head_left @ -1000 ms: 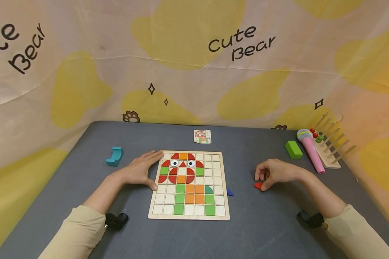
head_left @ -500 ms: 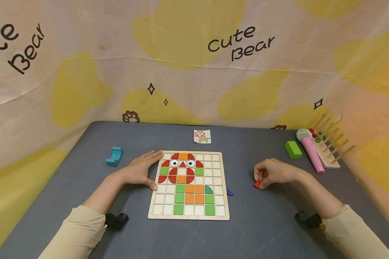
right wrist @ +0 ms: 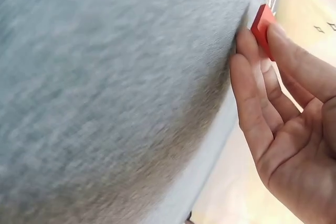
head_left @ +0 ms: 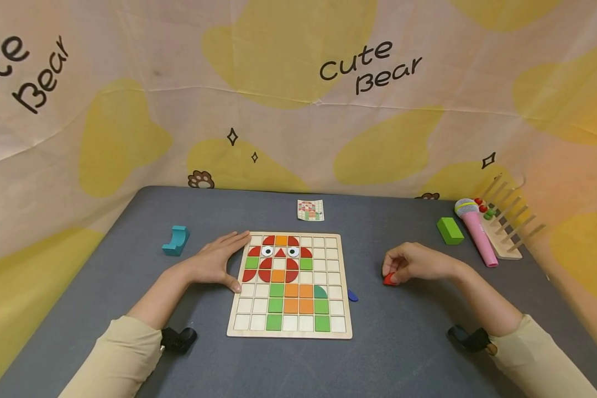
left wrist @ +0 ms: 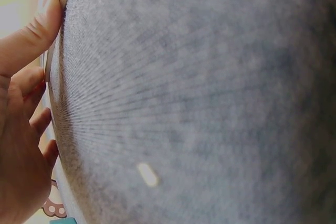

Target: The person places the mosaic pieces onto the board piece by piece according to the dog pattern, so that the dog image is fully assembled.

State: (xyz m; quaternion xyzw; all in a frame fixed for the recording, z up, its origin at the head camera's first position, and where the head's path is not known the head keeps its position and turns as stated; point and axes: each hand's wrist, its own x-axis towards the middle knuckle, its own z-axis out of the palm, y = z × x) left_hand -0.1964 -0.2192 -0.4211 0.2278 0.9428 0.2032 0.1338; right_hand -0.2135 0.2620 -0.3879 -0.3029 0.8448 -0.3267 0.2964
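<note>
One red piece [head_left: 389, 279] pinched in right hand [head_left: 418, 262] fingers; left hand [head_left: 214, 262] fingers flat, together against one board [head_left: 335, 331].

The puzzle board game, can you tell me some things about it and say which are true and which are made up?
1. The right hand pinches a red piece. True.
2. The left hand holds a blue piece. False: it rests flat against the left edge of the puzzle board and holds nothing.
3. A small blue piece lies on the table just right of the board. True.
4. The green block sits on the board. False: it lies on the table far right, beside the pink microphone.
5. Every square of the board is filled. False: many squares are bare.
</note>
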